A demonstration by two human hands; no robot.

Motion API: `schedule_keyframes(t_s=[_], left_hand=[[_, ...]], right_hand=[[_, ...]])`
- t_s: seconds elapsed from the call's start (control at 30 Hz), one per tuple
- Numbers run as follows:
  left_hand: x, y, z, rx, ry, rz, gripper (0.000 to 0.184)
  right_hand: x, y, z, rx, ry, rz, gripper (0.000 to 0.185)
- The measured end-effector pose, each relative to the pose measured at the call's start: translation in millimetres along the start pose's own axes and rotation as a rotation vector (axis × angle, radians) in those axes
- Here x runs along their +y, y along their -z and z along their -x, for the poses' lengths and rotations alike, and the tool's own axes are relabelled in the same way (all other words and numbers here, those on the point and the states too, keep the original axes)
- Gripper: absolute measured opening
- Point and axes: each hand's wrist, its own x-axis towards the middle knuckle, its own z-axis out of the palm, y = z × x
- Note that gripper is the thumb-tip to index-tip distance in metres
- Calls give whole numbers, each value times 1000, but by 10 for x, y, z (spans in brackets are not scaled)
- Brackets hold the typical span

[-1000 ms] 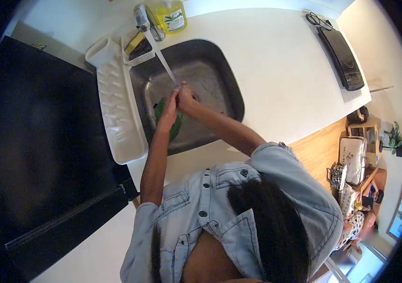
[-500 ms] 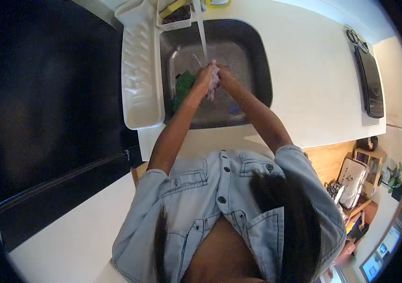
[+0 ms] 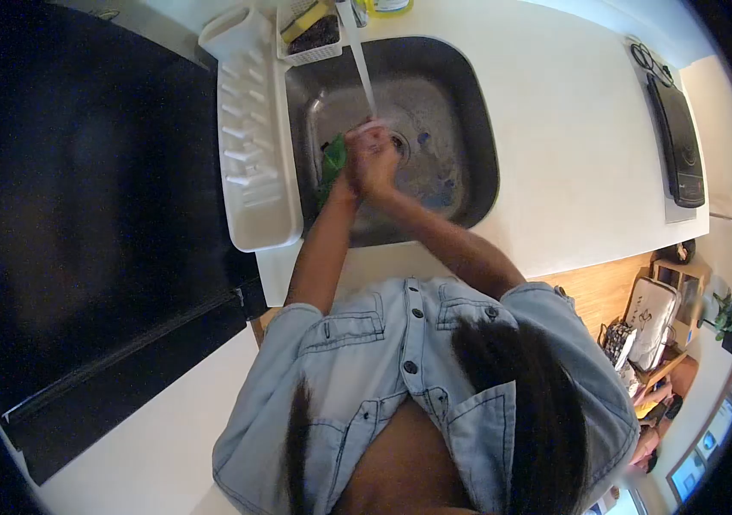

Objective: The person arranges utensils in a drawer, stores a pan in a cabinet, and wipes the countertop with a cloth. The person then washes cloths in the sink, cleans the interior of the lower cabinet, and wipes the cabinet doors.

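My left hand (image 3: 353,148) is in the sink (image 3: 484,129), under a stream of running water (image 3: 361,73). My right hand (image 3: 377,170) lies across it, its fingers closed against the left hand and slightly blurred. The left hand's fingers are mostly hidden by the right hand and the water. No separate object shows between the two hands. A crumpled green thing (image 3: 332,161), cloth-like or leafy, lies by the left wrist against the sink's left side. Suds and small bluish patches spread over the sink floor around the drain (image 3: 399,148).
A white dish rack (image 3: 256,206) stands left of the sink. Behind it, a white basket (image 3: 314,53) holds a yellow sponge (image 3: 304,21) and a dark scrubber. A bottle with yellow liquid (image 3: 390,7) stands at the back. A black flat appliance (image 3: 677,142) lies on the right counter (image 3: 572,146).
The hands have shifted slightly left, and the right hand now crosses over the left. The whitish sudsy mass between them no longer shows. More of the sink floor and drain is visible.
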Motion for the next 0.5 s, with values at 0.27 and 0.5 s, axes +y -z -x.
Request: schedule_keyframes(t_s=[0.27, 0.5], left_hand=[[9, 45, -401, 123, -146, -142, 29], [356, 317, -769, -220, 77, 690, 33]], right_hand=[[408, -52, -1043, -261, 131, 769, 43], [892, -688, -1819, -620, 24, 801, 41]])
